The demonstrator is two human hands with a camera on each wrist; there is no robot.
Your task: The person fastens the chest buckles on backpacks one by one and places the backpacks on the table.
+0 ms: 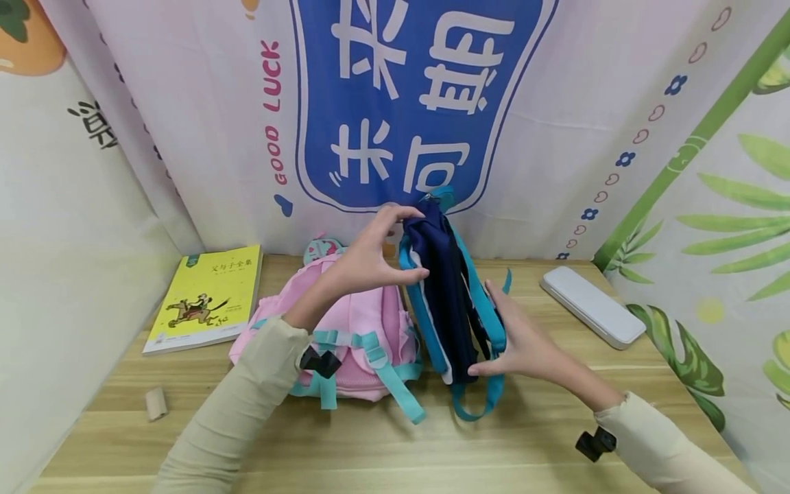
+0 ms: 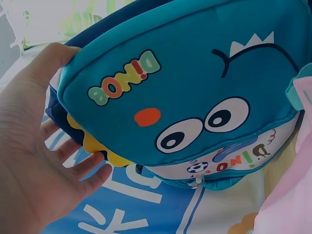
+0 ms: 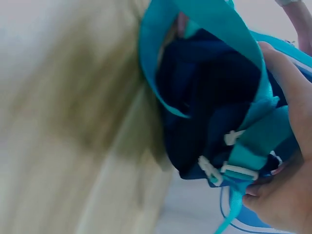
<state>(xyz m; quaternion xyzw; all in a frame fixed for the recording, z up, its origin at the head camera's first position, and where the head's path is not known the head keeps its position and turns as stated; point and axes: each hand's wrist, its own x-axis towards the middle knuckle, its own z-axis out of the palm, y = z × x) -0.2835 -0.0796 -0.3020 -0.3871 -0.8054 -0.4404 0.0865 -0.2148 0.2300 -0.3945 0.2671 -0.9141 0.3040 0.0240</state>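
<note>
A navy and teal backpack [image 1: 447,288] stands upright on the wooden table [image 1: 382,446], held between both hands. My left hand [image 1: 385,252] grips its top, thumb on one side and fingers over the other. In the left wrist view that hand [image 2: 44,161] wraps the edge of the bag's teal front [image 2: 195,87], which has cartoon eyes and the word DINO. My right hand [image 1: 503,337] clasps the lower strap side. Seen from the right wrist, the right hand [image 3: 287,161] has its fingers curled round a teal strap [image 3: 253,146] and the navy back panel [image 3: 209,97].
A pink backpack [image 1: 352,322] with teal straps lies flat just left of the blue one. A yellow book [image 1: 206,298] lies at the back left, a white pencil case [image 1: 592,305] at the back right, a small cardboard tube [image 1: 156,403] near the left edge. Printed cloth walls enclose the table.
</note>
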